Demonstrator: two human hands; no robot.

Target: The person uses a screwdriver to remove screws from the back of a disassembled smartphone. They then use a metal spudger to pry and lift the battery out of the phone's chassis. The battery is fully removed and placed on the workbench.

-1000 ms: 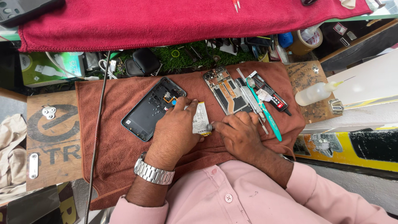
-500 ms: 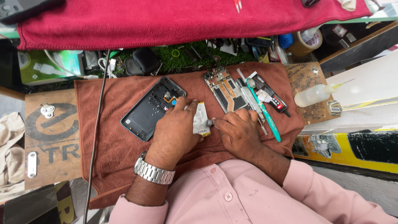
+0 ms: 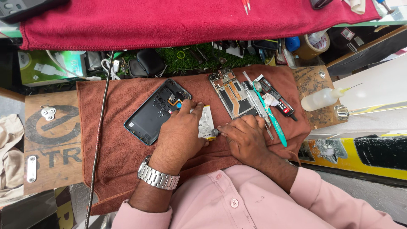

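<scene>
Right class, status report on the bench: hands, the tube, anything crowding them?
Left hand grips small white glue tube. Right hand pinches its cap end. Open dark phone back shell touching left fingers; teal-handled tool beside right.

A rust-brown towel [image 3: 127, 161] covers the middle of the frame, below a crimson cloth [image 3: 178, 19] stretched across the top. On the towel lie a dark phone back cover [image 3: 152, 114] with a teal-blue edge, a white glue tube [image 3: 206, 123] with a yellow stripe near its cap, and a phone frame [image 3: 234, 94] showing copper-orange inside grey metal. A teal-handled tool [image 3: 271, 118] rests beside a black tester [image 3: 277, 98] marked red and white. At centre left is a silver wristwatch [image 3: 159, 178]; along the bottom, a pale pink shirt [image 3: 254, 203]. A cloudy white squeeze bottle [image 3: 321, 99] stands at right, and patchy green turf [image 3: 190, 59] shows behind.
</scene>
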